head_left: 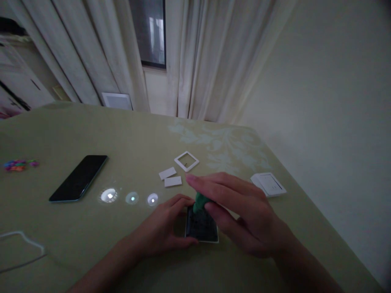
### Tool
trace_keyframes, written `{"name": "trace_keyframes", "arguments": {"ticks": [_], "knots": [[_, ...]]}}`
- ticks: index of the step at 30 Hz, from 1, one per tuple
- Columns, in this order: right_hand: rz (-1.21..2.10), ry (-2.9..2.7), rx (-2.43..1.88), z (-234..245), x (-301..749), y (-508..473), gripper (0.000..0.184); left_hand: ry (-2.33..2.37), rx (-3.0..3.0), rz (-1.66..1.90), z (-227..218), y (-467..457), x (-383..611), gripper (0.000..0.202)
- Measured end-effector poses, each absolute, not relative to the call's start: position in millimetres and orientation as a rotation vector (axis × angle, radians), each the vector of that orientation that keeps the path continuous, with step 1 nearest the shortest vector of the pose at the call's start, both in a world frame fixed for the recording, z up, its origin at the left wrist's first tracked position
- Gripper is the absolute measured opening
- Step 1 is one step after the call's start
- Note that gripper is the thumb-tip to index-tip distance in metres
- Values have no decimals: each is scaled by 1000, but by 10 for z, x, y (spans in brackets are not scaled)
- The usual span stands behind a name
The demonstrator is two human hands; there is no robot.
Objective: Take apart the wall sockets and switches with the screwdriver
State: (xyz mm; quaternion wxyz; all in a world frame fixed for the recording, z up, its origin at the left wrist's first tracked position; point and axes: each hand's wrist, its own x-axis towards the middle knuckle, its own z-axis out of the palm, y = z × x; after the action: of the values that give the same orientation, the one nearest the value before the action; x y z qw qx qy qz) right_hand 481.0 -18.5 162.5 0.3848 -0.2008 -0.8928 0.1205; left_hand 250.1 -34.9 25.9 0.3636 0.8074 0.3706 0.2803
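Note:
A dark square switch body (201, 228) with a white edge lies on the greenish table (122, 134). My left hand (161, 230) grips its left side with thumb and fingers closed round it. My right hand (241, 211) hovers over it, fingers pinched on a green-handled tool (200, 200) whose tip points down onto the switch body. Just beyond lie two small white rectangular plates (170, 177) and a white square frame (186, 161).
A black phone (79, 177) lies face up at the left, with three bright light spots (131, 197) beside it. A white wall switch (269, 184) sits at the right near the table edge. Colourful bits (18, 165) lie far left, a white cable (21, 240) near left. Curtains hang behind.

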Motion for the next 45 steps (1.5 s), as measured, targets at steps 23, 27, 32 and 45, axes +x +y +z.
{"name": "trace_keyframes", "arguments": {"ticks": [23,27,32,45], "knots": [[249,-2270,-504,1592,4813,-199,36,926,2049,752,286,-359,2513,63],[216,-2275,-530,1624,4819,-200,37,895,2029,753,295,-356,2516,62],[451,-2267,-601,1624,4845,-202,36,907,2004,742,322,-354,2516,67],[100,-2232,-541,1537,4778,-187,42,888,1995,751,268,-358,2515,62]]}}
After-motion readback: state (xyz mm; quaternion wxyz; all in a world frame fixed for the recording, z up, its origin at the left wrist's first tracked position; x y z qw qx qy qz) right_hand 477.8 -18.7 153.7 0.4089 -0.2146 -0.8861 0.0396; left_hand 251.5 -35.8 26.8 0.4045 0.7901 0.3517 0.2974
